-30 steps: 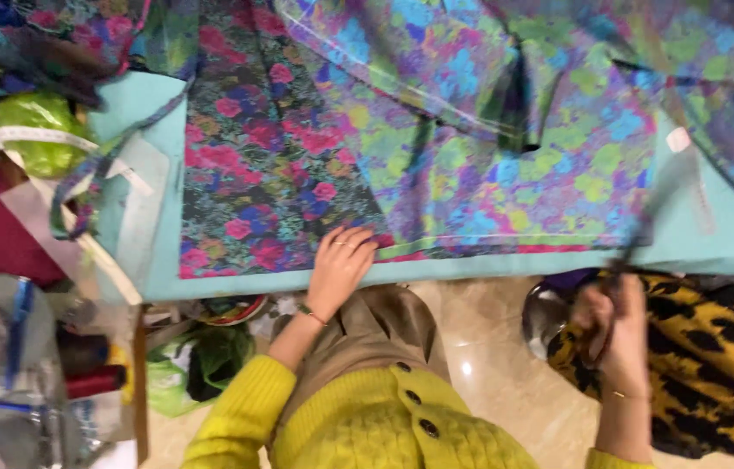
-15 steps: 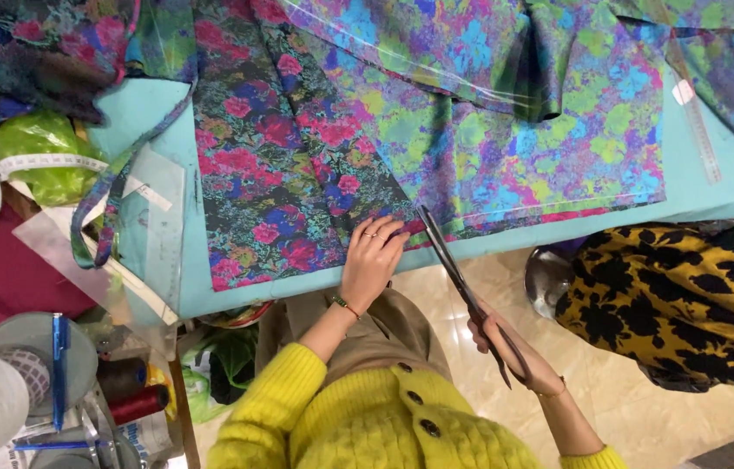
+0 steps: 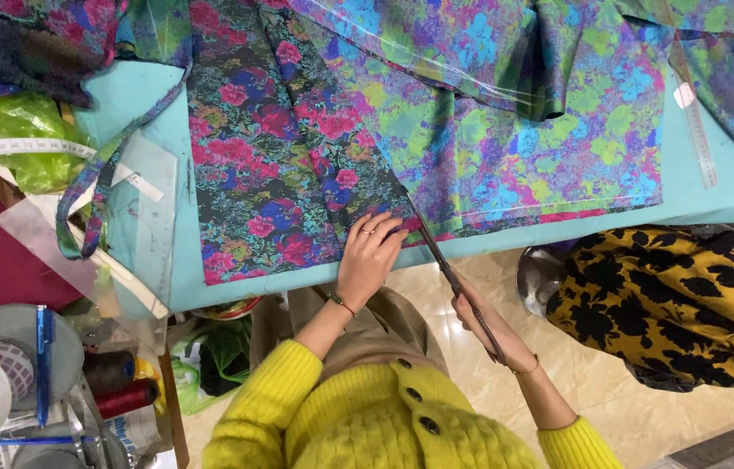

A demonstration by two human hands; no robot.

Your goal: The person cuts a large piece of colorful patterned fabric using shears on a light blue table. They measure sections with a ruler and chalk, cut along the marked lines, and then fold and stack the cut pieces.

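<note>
Floral fabric [image 3: 297,165], thin and smooth, lies flat across the turquoise table [image 3: 714,204]. Left hand [image 3: 368,259] presses spread fingers on its dark hem. Right hand [image 3: 487,323] grips long slim metal scissors [image 3: 445,265], tips at the cloth's edge.

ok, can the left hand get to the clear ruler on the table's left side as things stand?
Probably yes. The left hand rests flat on the floral fabric near the table edge, holding nothing. The clear ruler lies on the same table to its left, uncovered, with only flat fabric between them.
</note>
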